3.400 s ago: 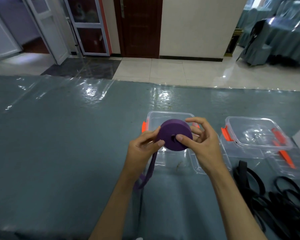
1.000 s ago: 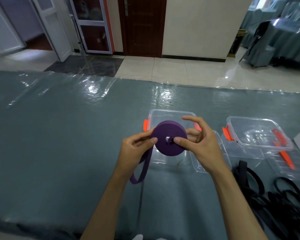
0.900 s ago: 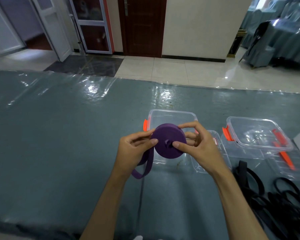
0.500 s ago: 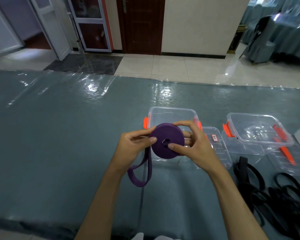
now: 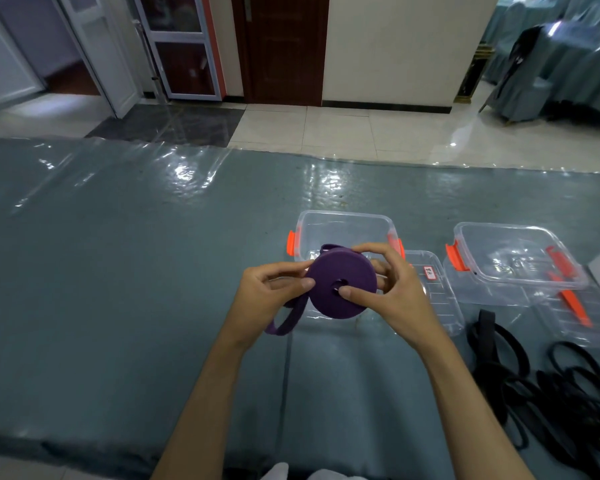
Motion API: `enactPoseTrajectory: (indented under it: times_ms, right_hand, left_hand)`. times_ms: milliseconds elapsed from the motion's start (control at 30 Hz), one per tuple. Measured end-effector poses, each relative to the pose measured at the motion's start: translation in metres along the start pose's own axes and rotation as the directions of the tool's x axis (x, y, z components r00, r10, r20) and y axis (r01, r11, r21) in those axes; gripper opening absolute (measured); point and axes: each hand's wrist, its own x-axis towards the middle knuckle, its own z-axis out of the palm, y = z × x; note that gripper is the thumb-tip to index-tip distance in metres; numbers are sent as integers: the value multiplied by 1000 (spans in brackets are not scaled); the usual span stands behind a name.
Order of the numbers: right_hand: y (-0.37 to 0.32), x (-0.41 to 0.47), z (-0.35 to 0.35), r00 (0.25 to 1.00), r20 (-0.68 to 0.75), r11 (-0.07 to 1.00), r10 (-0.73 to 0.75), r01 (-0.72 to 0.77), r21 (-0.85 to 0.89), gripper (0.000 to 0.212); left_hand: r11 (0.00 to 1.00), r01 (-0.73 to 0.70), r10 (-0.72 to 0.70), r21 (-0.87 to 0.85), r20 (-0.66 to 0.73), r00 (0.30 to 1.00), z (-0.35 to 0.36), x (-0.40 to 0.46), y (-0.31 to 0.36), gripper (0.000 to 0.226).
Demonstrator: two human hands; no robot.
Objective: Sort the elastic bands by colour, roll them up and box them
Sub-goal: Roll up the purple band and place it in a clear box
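While the left hand (image 5: 264,296) pinches its edge, the right hand (image 5: 392,299) grips the purple roll (image 5: 340,284).

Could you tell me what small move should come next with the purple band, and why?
Probably one more winding turn: the purple roll is gripped by the right hand, while a short loose tail hangs below the left hand. Once the tail is wound in, the roll can go into the open clear box behind.

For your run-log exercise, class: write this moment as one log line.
step: rolling | purple band: nearly coiled, short tail loose | left hand: holds coil | right hand: holds coil | clear box: open behind
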Motion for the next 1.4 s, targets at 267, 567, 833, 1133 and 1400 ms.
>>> enactPoseTrajectory:
  times_ms: [267,567,833,1133,1400]
  right_hand:
    - [-1,3,-8,996,-82,999,-26,24,-27,65]
    - [-2,0,-11,1000,-12,1000,16,-16,12,56]
    - [1,0,-18,999,-9,998,52,-51,46,40]
    - [5,-4,-12,975,202,992,90,-71,-100,44]
    - [18,-8,-8,994,22,991,111,-112,68,50]
  left_hand:
    - [987,-140,130,-83,-112,985,21,2,0,26]
    - [995,-84,84,-55,-12,996,13,2,4,40]
    - [998,-65,65,-11,-17,998,10,1,0,24]
    - [999,-35,35,15,18,999,8,0,-2,26]
    - [975,-8,5,221,14,1000,-1,2,-4,17]
